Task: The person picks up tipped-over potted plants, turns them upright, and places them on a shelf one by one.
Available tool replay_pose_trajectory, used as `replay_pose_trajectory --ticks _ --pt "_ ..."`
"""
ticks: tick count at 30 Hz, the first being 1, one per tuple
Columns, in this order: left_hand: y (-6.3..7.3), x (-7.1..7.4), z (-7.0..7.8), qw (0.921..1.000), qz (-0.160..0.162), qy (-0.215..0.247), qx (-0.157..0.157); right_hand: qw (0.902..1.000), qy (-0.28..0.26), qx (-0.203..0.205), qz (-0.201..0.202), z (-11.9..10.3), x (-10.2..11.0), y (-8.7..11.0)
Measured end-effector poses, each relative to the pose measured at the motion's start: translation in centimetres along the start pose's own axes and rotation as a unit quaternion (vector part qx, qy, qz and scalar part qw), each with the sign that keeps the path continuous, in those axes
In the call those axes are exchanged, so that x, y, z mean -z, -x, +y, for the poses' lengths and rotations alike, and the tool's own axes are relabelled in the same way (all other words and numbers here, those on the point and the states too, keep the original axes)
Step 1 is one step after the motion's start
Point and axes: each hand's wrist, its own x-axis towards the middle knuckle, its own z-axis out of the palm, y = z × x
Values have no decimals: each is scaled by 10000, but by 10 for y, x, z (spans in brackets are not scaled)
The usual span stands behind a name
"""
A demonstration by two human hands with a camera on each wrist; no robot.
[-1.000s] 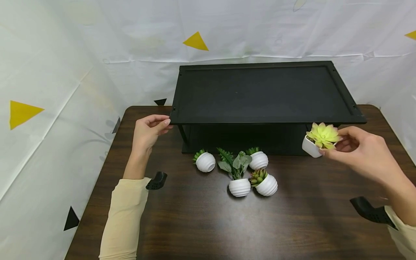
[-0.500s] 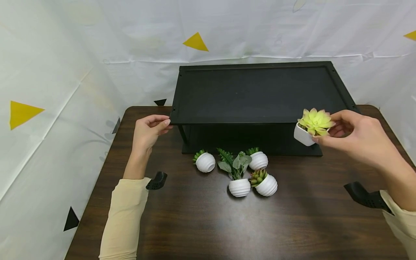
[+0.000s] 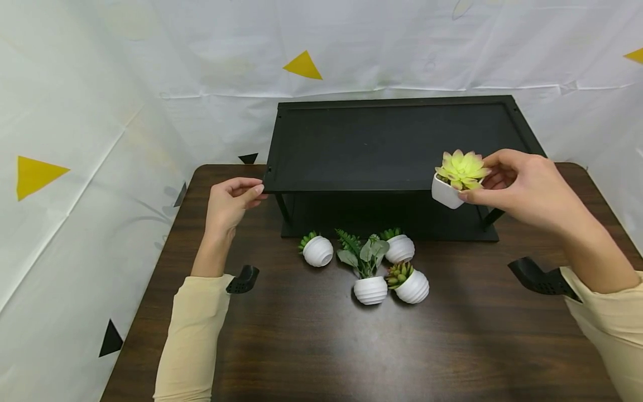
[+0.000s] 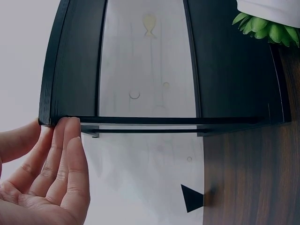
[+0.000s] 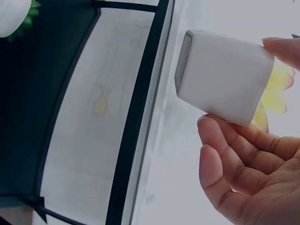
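Note:
My right hand (image 3: 522,187) pinches a white angular pot with a yellow-green succulent (image 3: 462,169), held upright over the front right of a black two-tier shelf (image 3: 392,145). In the right wrist view the pot's white side (image 5: 225,75) shows between thumb and fingertips; its yellow leaves are partly hidden. My left hand (image 3: 228,204) grips the front left corner of the shelf's upper board, thumb on one side and fingers on the other, as the left wrist view shows. In front of the shelf stands an upright leafy plant in a ribbed white pot (image 3: 370,290).
Three small succulents in ribbed white pots lie tipped by the leafy plant: one at left (image 3: 317,251), one behind (image 3: 399,248), one at right (image 3: 413,286). The dark wooden table (image 3: 321,352) carries everything. A white sheet with coloured triangles (image 3: 303,65) hangs behind.
My right hand has carried the yellow-green succulent up and to the left, from beside the shelf's front right edge to above it. My left hand has stayed at the corner.

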Motion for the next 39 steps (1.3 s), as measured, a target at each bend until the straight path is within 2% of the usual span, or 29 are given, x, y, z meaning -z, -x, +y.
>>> replay_pose_trajectory --ticks 15,22,39 --pt "-1 0 -1 10000 -4 18 -51 9991 -35 151 -392 -19 -12 -26" --pt "-2 0 -1 9999 2 55 -138 9986 -113 123 -505 -27 -17 -38" --pt "-2 -1 0 9999 -16 68 -86 9969 -140 391 -667 -47 -28 -60"
